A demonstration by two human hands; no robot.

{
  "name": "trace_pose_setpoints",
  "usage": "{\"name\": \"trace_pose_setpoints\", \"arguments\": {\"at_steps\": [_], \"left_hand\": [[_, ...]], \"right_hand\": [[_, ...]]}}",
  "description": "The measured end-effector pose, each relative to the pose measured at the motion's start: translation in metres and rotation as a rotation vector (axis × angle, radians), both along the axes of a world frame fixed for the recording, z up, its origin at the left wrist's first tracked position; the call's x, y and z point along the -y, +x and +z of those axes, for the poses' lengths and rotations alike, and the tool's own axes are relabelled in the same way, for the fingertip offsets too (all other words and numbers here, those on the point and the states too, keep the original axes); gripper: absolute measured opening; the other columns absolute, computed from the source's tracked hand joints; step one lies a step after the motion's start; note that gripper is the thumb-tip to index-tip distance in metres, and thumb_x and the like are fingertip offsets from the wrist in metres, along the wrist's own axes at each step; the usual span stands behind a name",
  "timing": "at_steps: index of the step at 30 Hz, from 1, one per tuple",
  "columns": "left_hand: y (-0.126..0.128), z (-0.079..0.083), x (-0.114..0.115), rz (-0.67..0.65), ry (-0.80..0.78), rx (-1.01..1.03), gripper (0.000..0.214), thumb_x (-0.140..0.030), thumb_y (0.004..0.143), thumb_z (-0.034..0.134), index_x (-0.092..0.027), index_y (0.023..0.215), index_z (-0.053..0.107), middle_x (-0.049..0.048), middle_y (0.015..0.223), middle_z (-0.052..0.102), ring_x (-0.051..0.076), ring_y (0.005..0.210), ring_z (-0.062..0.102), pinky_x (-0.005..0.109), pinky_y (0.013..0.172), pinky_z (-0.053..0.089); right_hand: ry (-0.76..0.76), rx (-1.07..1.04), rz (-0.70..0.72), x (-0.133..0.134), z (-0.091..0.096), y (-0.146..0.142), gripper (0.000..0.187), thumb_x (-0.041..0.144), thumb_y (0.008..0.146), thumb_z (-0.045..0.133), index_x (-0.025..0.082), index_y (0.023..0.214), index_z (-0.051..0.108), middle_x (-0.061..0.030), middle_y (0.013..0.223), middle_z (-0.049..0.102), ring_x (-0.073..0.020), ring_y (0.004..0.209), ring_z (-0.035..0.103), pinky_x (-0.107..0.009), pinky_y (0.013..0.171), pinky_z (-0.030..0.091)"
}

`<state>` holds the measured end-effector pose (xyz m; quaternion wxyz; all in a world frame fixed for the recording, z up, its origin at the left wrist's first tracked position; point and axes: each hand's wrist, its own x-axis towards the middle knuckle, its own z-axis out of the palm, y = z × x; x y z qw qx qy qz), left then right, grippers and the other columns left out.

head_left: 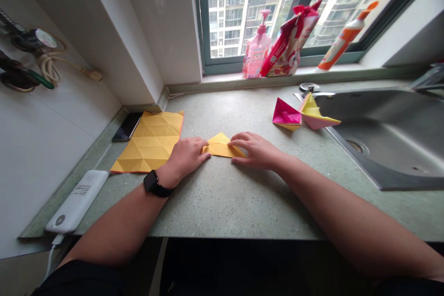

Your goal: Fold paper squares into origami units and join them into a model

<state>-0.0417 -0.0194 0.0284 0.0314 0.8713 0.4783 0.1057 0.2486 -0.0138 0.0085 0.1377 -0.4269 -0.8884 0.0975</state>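
A folded yellow paper (219, 148), shaped like a low triangle with its peak pointing away from me, lies on the counter between my hands. My left hand (187, 155) grips its left end between thumb and fingers; a black watch (156, 184) is on that wrist. At the right end, my right hand (258, 149) has its fingers on top and its thumb at the near edge, closed on the paper. Left of my left hand lies a creased yellow sheet (149, 141) with a reddish underside showing at its edges.
Two folded paper boats, one pink (286, 113) and one yellow-and-pink (315, 113), stand beside the steel sink (385, 138). A phone (127, 126) touches the yellow sheet. A white power bank (77, 201) with a cable lies front left. A pink pump bottle (256, 51) stands on the windowsill.
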Motion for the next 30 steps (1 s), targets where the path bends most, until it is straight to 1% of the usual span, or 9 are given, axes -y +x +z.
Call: {"name": "trace_pose_setpoints", "arguments": {"at_steps": [4,9,11,15,18,20,25,27,30], "left_hand": [[0.0025,-0.0036,-0.0011,-0.04,0.032,0.036,0.025,-0.043,0.096,0.083,-0.022,0.108,0.079,0.0073,0.107,0.078,0.027,0.099,0.071,0.035,0.081,0.055],[0.0044,-0.0061,-0.0009,-0.054,0.052,0.068,0.023,-0.044,0.098,0.08,-0.023,0.106,0.079,0.007,0.101,0.076,0.025,0.092,0.069,0.034,0.076,0.052],[0.0042,-0.0055,-0.0005,-0.053,0.049,0.07,0.022,-0.044,0.098,0.079,-0.023,0.105,0.08,0.0072,0.101,0.076,0.025,0.091,0.069,0.034,0.075,0.052],[0.0028,-0.0032,-0.0004,-0.045,0.044,0.076,0.027,-0.046,0.101,0.075,-0.022,0.109,0.08,0.0082,0.105,0.078,0.024,0.088,0.069,0.033,0.073,0.051],[0.0017,-0.0023,-0.0016,-0.028,0.059,0.088,0.028,-0.046,0.103,0.072,-0.021,0.113,0.08,0.0088,0.11,0.08,0.023,0.087,0.071,0.031,0.071,0.05],[0.0012,-0.0022,-0.0027,-0.019,0.07,0.102,0.026,-0.044,0.106,0.07,-0.021,0.112,0.08,0.0087,0.112,0.081,0.023,0.088,0.072,0.031,0.07,0.049],[0.0014,-0.0022,-0.0037,-0.023,0.109,0.177,0.02,-0.031,0.106,0.066,-0.021,0.118,0.078,0.0081,0.117,0.082,0.021,0.092,0.075,0.03,0.073,0.052],[0.002,-0.0021,-0.0033,-0.024,0.109,0.196,0.022,-0.026,0.104,0.067,-0.02,0.123,0.077,0.0078,0.119,0.082,0.02,0.089,0.076,0.03,0.073,0.053],[0.0027,-0.0024,-0.003,-0.025,0.098,0.212,0.028,-0.02,0.101,0.066,-0.02,0.128,0.074,0.0078,0.12,0.081,0.02,0.088,0.076,0.03,0.075,0.055]], "right_hand": [[0.018,-0.003,-0.01,-0.0008,-0.0016,-0.001,0.035,0.041,0.092,0.086,0.028,0.124,0.083,-0.0119,0.132,0.076,-0.0336,0.12,0.071,-0.053,0.108,0.057],[0.018,-0.013,-0.009,-0.0002,-0.0027,-0.0032,0.029,0.04,0.094,0.084,0.032,0.122,0.083,-0.0096,0.13,0.077,-0.0323,0.116,0.071,-0.053,0.105,0.058],[0.019,-0.023,-0.013,-0.0001,-0.0032,-0.0036,0.033,0.041,0.093,0.084,0.032,0.125,0.082,-0.0103,0.13,0.077,-0.0328,0.116,0.071,-0.053,0.105,0.058],[0.016,-0.035,-0.029,-0.0001,-0.0042,-0.0038,0.049,0.043,0.095,0.082,0.027,0.14,0.075,-0.0145,0.134,0.075,-0.0357,0.122,0.07,-0.054,0.107,0.058],[0.008,-0.043,-0.089,-0.0005,-0.0056,-0.0034,0.056,0.045,0.095,0.081,0.026,0.147,0.069,-0.0151,0.138,0.074,-0.0362,0.124,0.07,-0.054,0.107,0.058],[0.013,-0.067,-0.139,-0.0016,-0.007,-0.0027,0.055,0.043,0.095,0.08,0.026,0.147,0.069,-0.0149,0.137,0.075,-0.036,0.123,0.072,-0.054,0.107,0.059],[0.012,-0.266,-0.191,-0.0048,-0.0078,-0.0018,0.044,0.033,0.097,0.077,0.028,0.14,0.07,-0.0122,0.141,0.077,-0.0336,0.127,0.074,-0.055,0.111,0.059],[-0.005,-0.368,-0.206,-0.0047,-0.0053,-0.0025,0.048,0.031,0.096,0.076,0.028,0.143,0.068,-0.0113,0.14,0.078,-0.0323,0.127,0.075,-0.054,0.112,0.059],[-0.071,-0.502,-0.216,-0.0025,-0.0013,-0.0045,0.062,0.034,0.094,0.077,0.026,0.154,0.06,-0.0114,0.132,0.08,-0.0305,0.119,0.079,-0.052,0.109,0.062]]}}
